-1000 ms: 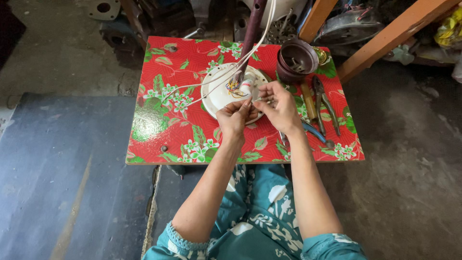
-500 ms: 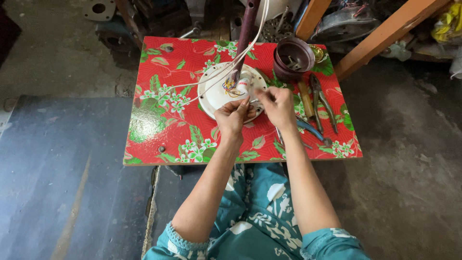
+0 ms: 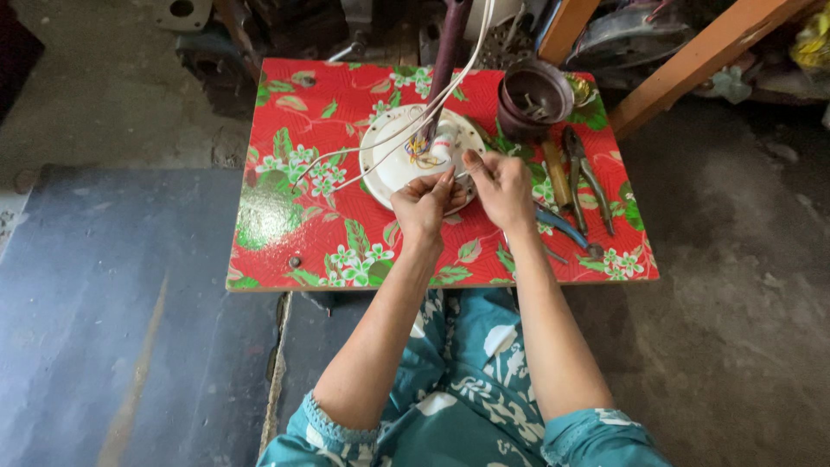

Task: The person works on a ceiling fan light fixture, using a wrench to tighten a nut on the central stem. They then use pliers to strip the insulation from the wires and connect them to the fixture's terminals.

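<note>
Hands, left and right, keep pinched grip on wires, unchanged.

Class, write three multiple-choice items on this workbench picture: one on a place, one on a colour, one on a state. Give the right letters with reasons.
1. Where does the dark bowl stand?
A. on the floor
B. at the table's far right corner
C. on the person's lap

2. What colour is the table top?
A. plain blue
B. red with green and white flowers
C. black

3. How are the two hands placed?
A. both over the white round plate
B. hanging off the table
C. holding the pliers

Answers: 1 B, it sits by the far right edge. 2 B, floral red cover. 3 A, left hand and right hand meet at the plate's near rim.
</note>
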